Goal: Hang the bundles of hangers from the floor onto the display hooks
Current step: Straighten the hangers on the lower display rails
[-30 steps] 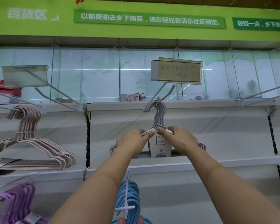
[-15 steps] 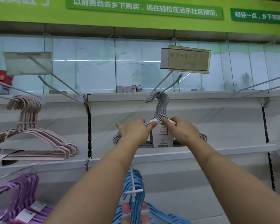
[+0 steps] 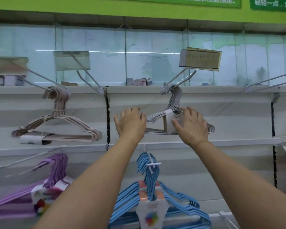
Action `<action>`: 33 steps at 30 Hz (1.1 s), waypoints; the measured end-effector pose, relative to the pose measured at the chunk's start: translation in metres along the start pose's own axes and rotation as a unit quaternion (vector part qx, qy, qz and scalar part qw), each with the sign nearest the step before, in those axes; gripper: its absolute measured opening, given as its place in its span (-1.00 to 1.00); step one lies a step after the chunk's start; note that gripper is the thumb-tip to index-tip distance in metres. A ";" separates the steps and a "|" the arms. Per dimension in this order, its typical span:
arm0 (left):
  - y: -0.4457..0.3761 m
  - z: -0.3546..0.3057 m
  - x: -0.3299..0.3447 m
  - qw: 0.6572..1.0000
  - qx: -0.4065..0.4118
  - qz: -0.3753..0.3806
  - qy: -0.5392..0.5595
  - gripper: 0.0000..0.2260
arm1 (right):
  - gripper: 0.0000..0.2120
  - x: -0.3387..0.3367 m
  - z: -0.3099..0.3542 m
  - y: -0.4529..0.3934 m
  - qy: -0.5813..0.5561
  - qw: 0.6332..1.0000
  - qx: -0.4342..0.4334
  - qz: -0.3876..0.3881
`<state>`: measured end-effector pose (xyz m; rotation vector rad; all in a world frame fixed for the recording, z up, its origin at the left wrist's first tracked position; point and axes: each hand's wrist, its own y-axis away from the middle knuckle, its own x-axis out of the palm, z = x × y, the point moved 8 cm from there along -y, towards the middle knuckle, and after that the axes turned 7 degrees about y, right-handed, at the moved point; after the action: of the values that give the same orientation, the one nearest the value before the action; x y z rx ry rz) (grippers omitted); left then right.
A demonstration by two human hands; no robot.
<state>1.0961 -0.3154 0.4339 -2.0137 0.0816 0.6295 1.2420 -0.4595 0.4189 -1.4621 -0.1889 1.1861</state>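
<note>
Grey hanger bundle (image 3: 157,119) on display hook (image 3: 180,78), paper label (image 3: 169,123) unreadable beside right hand (image 3: 191,125) fingers, both hands' fingers spread, left hand (image 3: 130,123) holding nothing

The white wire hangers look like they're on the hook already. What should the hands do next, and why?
Probably draw both hands away and reach down for another bundle. The white wire hanger bundle already hangs from the metal display hook; the left hand is open, and the right hand only touches its paper label.
</note>
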 end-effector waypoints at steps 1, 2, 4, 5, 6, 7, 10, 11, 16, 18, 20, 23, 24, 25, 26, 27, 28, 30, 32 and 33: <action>0.005 0.008 -0.011 1.000 -0.004 -0.007 -0.010 -0.67 | -0.48 -0.004 0.008 0.004 -0.004 1.000 -0.004 0.001; 0.009 0.016 -0.020 1.000 -0.010 -0.009 -0.019 -0.67 | -0.48 -0.007 0.016 0.008 -0.011 1.000 -0.009 0.005; 0.018 0.036 -0.038 0.999 -0.033 -0.007 -0.041 -0.68 | -0.50 -0.010 0.036 0.015 -0.027 0.999 -0.022 0.019; 0.021 0.045 -0.044 0.998 -0.044 -0.005 -0.051 -0.68 | -0.50 -0.011 0.044 0.018 -0.033 0.999 -0.029 0.027; 0.026 0.056 -0.053 0.997 -0.054 -0.004 -0.063 -0.68 | -0.50 -0.012 0.055 0.021 -0.040 0.998 -0.035 0.036; 0.029 0.066 -0.060 0.995 -0.064 -0.003 -0.070 -0.67 | -0.50 -0.013 0.065 0.023 -0.047 0.997 -0.040 0.045; 0.035 0.097 -0.085 0.993 -0.089 -0.014 -0.074 -0.69 | -0.50 -0.016 0.097 0.029 -0.064 0.994 -0.054 0.067; 0.036 0.110 -0.094 0.992 -0.096 -0.020 -0.074 -0.69 | -0.50 -0.016 0.110 0.031 -0.068 0.993 -0.058 0.073; 0.033 0.170 -0.135 0.988 -0.122 -0.044 -0.080 -0.64 | -0.51 -0.008 0.178 0.046 -0.065 0.990 -0.096 0.084; 0.028 0.197 -0.151 0.986 -0.131 -0.056 -0.084 -0.62 | -0.51 0.000 0.206 0.049 -0.067 0.989 -0.103 0.085; 0.020 0.221 -0.166 0.985 -0.137 -0.059 -0.087 -0.61 | -0.50 0.009 0.232 0.050 -0.065 0.988 -0.108 0.090; 0.003 0.259 -0.188 0.984 -0.142 -0.049 -0.092 -0.60 | -0.49 0.032 0.273 0.049 -0.059 0.985 -0.104 0.128; -0.004 0.271 -0.191 0.985 -0.142 -0.037 -0.090 -0.59 | -0.49 0.040 0.282 0.048 -0.060 0.984 -0.096 0.140; -0.011 0.283 -0.192 0.986 -0.143 -0.020 -0.087 -0.58 | -0.50 0.046 0.290 0.048 -0.064 0.983 -0.085 0.149; -0.020 0.297 -0.191 0.986 -0.142 0.002 -0.085 -0.57 | -0.50 0.054 0.298 0.047 -0.068 0.983 -0.072 0.156; -0.028 0.309 -0.189 0.986 -0.145 0.025 -0.082 -0.55 | -0.50 0.061 0.304 0.046 -0.071 0.983 -0.061 0.160; -0.036 0.321 -0.184 0.986 -0.144 0.044 -0.077 -0.54 | -0.50 0.067 0.311 0.045 -0.069 0.983 -0.052 0.161; -0.048 0.338 -0.174 0.987 -0.129 0.072 -0.066 -0.51 | -0.50 0.076 0.321 0.045 -0.062 0.985 -0.047 0.156; -0.057 0.347 -0.161 0.988 -0.104 0.097 -0.051 -0.48 | -0.49 0.084 0.332 0.043 -0.049 0.986 -0.053 0.153; -0.061 0.349 -0.153 0.989 -0.091 0.108 -0.045 -0.47 | -0.49 0.090 0.338 0.042 -0.041 0.986 -0.059 0.153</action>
<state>0.8438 -0.0232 0.4210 -2.1660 0.1955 0.8921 1.0163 -0.1899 0.4043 -1.5849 -0.0928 1.5065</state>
